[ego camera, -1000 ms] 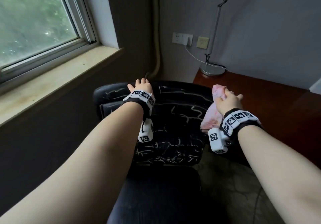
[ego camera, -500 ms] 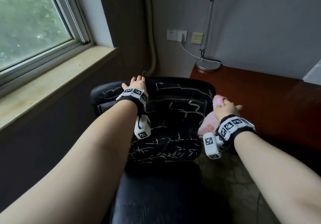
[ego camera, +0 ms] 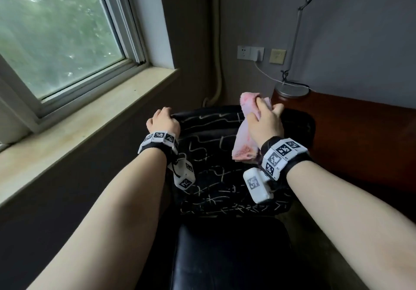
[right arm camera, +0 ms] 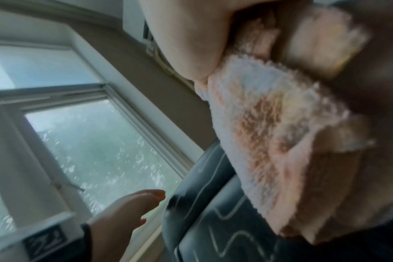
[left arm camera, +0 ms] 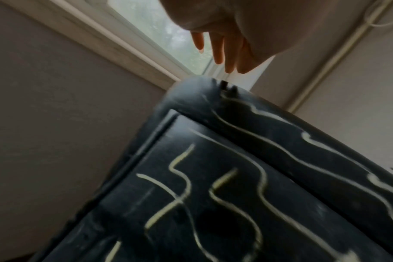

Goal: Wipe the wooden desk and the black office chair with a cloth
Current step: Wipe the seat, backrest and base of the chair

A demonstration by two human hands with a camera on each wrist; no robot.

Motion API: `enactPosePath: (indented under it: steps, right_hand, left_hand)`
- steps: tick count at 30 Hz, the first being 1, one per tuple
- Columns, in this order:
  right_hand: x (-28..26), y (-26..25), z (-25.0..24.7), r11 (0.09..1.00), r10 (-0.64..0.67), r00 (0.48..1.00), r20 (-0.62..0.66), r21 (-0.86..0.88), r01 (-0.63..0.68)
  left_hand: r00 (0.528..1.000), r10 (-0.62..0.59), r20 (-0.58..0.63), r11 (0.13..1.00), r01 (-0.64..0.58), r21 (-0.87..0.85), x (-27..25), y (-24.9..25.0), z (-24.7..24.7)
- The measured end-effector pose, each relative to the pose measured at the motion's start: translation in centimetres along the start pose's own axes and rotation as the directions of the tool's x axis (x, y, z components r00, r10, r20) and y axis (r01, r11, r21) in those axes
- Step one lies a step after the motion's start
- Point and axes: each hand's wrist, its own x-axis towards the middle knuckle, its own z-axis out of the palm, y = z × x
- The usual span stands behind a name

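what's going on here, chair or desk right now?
Chair. The right hand grips a folded pink cloth at the top of the black office chair backrest. The left hand is at the backrest's top left corner; the wrist view shows its fingers straight, just above the edge. The wooden desk sits to the right, untouched.

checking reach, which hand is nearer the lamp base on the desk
Right. The right hand, holding the pink cloth, is just left of the lamp base; the left hand is at the chair's far corner.
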Motion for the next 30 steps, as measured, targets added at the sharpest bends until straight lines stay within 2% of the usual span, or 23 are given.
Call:
enactPosePath:
  steps: [3, 5, 9, 11, 15, 17, 21, 23, 25, 27, 30]
  right_hand:
    - [-1.6, -2.4, 2.9, 0.993, -0.109, 0.988, 0.106, -0.025, 0.112]
    - [-2.8, -4.0, 4.7, 0.979, -0.19, 0.966, 0.176, -0.041, 0.2]
    - [-4.8, -6.6, 8.2, 0.9, -0.373, 0.886, 0.275, -0.128, 0.418]
    - [-5.3, -7.8, 9.5, 0.873, -0.411, 0.87, 0.272, -0.157, 0.461]
    - [-4.7, -10.3, 11.3, 0.842, -0.444, 0.866, 0.23, -0.223, 0.491]
    - [-4.1, -11.3, 12.4, 0.807, -0.46, 0.851, 0.252, -0.281, 0.519]
    - [-4.4, -11.6, 15.0, 0.694, -0.414, 0.799, 0.435, -0.417, 0.587]
    - [-5.4, -11.0, 15.9, 0.695, -0.374, 0.78, 0.502, -0.405, 0.594]
    - [-6.5, -10.3, 16.6, 0.656, -0.364, 0.734, 0.574, -0.401, 0.639]
    - [-7.4, -9.9, 17.0, 0.642, -0.338, 0.713, 0.614, -0.403, 0.652]
    - [-7.8, -10.6, 16.6, 0.697, -0.326, 0.719, 0.614, -0.357, 0.621]
  left_hand:
    - [0.986, -0.164, 0.02, 0.977, 0.165, -0.135, 0.3, -3.2, -1.2]
    - [0.962, -0.264, 0.075, 0.921, 0.275, -0.275, 0.9, -4.7, -1.4]
    - [0.942, -0.243, 0.23, 0.806, 0.328, -0.493, 1.7, -5.8, -1.4]
    - [0.927, -0.247, 0.281, 0.73, 0.369, -0.575, 1.7, -6.1, -1.3]
    - [0.935, -0.143, 0.323, 0.771, 0.31, -0.556, 1.2, -7.0, -1.2]
    - [0.934, -0.111, 0.339, 0.748, 0.303, -0.59, 1.1, -7.4, -1.4]
    - [0.92, -0.113, 0.375, 0.616, 0.361, -0.7, 1.1, -7.7, -1.2]
    - [0.919, -0.141, 0.369, 0.557, 0.382, -0.738, 2.8, -9.5, 1.7]
    - [0.913, -0.173, 0.37, 0.545, 0.401, -0.736, 4.0, -10.8, 3.8]
    - [0.909, -0.198, 0.365, 0.548, 0.412, -0.728, 2.3, -10.0, 1.5]
    - [0.912, -0.197, 0.36, 0.529, 0.408, -0.744, 0.4, -8.9, -1.6]
